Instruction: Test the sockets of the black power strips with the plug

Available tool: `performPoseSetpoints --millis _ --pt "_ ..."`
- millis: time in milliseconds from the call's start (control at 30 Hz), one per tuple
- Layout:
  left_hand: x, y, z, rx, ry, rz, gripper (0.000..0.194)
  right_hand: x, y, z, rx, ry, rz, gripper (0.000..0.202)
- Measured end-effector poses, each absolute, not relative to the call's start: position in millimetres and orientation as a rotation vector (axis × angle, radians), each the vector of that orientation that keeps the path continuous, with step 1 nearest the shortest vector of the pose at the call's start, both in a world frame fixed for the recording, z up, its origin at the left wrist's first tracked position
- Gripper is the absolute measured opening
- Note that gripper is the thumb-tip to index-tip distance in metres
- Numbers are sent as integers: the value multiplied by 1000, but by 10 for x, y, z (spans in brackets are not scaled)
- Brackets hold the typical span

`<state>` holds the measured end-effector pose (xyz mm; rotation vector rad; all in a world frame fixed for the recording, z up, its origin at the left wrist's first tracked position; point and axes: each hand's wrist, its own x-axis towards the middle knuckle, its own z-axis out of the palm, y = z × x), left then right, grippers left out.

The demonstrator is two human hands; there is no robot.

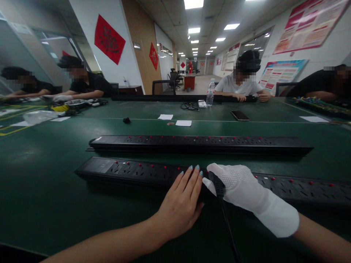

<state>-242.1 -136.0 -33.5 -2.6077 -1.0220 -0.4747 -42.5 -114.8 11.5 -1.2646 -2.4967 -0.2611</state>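
Observation:
A long black power strip (142,175) with sockets and red dots lies across the green table in front of me. My left hand (183,201), bare with pale blue nails, rests on the strip's middle, fingers extended and side by side. Just right of it, my right hand (233,182), in a white dotted glove, grips a black plug (218,184) at the strip. The plug's cable runs down toward the bottom edge. The glove and plug hide the sockets beneath, so I cannot tell whether the plug is seated.
Behind lies a second black power strip (203,145) on the green table (41,160). Farther back are white papers (183,123), a phone (240,115), a bottle (210,93) and a coiled cable (189,106). Several people sit around the table, one across (238,82).

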Motion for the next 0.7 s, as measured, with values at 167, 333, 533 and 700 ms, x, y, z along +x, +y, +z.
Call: performPoseSetpoints --millis 167,333,533,700 --pt "-2419 -1378 -319 -2640 -1064 -460 62 -441 -1151 113 -1272 -2478 -309 23" --pt "-2396 -1379 -327 -2631 -1110 -431 62 -448 -1154 115 -1273 -2476 -330 20" --pt "-2385 -1379 -326 -2593 -1122 -388 63 -419 -1143 92 -1251 -2506 -239 20" --pt "-2393 -1381 -314 -2584 -1100 -370 62 -375 -1142 65 -1190 -2481 -295 42"
